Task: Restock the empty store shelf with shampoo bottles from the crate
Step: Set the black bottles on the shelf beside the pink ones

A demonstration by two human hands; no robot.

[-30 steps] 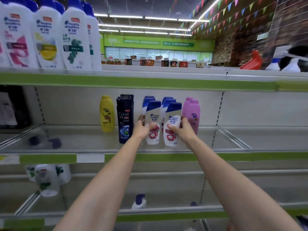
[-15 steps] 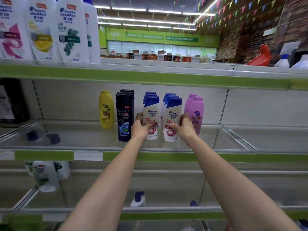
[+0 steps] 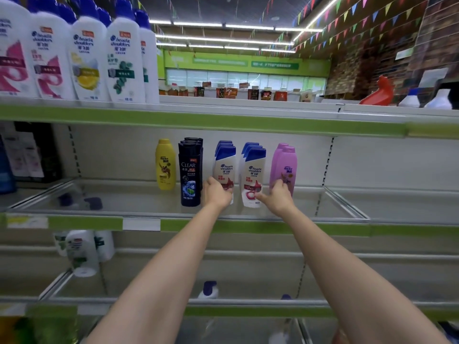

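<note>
On the middle shelf (image 3: 248, 214), both hands grip upright shampoo bottles: left hand (image 3: 218, 193), right hand (image 3: 277, 198).

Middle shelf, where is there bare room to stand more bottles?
Bare middle shelf lies right of the pink bottles up to the divider, and left of the yellow bottle. Crowded between: black bottles, two white rows, both hands.

Fluorescent strip lights (image 3: 223, 24) run in parallel rows across the dark ceiling at upper centre of the frame. Strings of multicoloured pennant flags (image 3: 347, 18) cross the upper right. A brown brick-pattern wall (image 3: 367, 60) occupies the right side. A green far wall (image 3: 238, 63) carrying blurred signage spans the centre, above a pale counter holding small packaged goods (image 3: 248, 91).
</note>
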